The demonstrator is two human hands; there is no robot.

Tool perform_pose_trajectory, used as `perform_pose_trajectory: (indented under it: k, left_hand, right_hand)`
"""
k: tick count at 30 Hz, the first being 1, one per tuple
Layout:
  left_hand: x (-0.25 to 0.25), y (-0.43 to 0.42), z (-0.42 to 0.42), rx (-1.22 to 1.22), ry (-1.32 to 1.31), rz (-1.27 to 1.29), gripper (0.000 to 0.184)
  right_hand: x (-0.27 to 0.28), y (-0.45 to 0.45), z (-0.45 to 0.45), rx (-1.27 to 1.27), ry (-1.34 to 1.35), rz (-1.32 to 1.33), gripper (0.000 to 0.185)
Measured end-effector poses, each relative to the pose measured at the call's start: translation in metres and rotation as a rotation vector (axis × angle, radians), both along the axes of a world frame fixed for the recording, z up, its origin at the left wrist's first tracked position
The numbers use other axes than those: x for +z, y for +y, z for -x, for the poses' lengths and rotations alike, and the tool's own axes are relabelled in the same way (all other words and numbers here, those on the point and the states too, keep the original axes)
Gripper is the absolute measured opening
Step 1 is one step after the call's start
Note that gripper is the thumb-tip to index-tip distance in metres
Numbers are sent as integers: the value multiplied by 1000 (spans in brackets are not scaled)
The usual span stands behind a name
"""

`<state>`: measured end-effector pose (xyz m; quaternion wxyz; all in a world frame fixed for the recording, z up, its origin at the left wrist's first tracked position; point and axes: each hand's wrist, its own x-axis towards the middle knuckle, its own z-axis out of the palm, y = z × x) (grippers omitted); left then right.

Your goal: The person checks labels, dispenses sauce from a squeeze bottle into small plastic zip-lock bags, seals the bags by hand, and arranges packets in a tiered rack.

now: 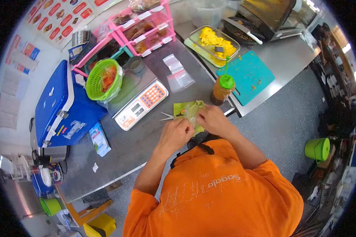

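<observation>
My left hand (177, 133) and my right hand (214, 121) are close together near the table's front edge. Both have fingers curled and pinch a small clear plastic bag (192, 112) between them. What the bag holds, if anything, I cannot make out. Beneath it lies a yellow-green cloth (179, 106), partly covered by my hands. Scissors (168, 116) rest beside my left hand, blades pointing left, handles partly hidden. Just beyond my right hand stands a bottle with a green cap (226, 81) and brown contents.
A digital scale (140, 104) sits left of my hands, with small zip bags (180, 80) behind it. Farther left are a green basket (104, 81) and a blue cooler box (67, 106). At right are a teal cutting board (249, 77), a knife (245, 31) and a glass tray (215, 43) of yellow food.
</observation>
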<state>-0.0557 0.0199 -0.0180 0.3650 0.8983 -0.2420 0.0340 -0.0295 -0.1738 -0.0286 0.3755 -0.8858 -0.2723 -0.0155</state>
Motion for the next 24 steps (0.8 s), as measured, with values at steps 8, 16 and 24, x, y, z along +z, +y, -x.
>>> perform_pose_trajectory:
  k: [8, 16, 24]
  left_hand:
    - [9, -42, 1, 376, 44, -156, 24]
    - [-11, -43, 10, 490, 39, 541, 24]
    - [-16, -24, 3, 320, 426, 873, 33]
  right_hand:
    - [-29, 16, 21, -307, -512, -219, 8]
    - [-18, -24, 24, -239, 1143, -1250, 28]
    - [-26, -46, 18, -169, 854, -782, 36]
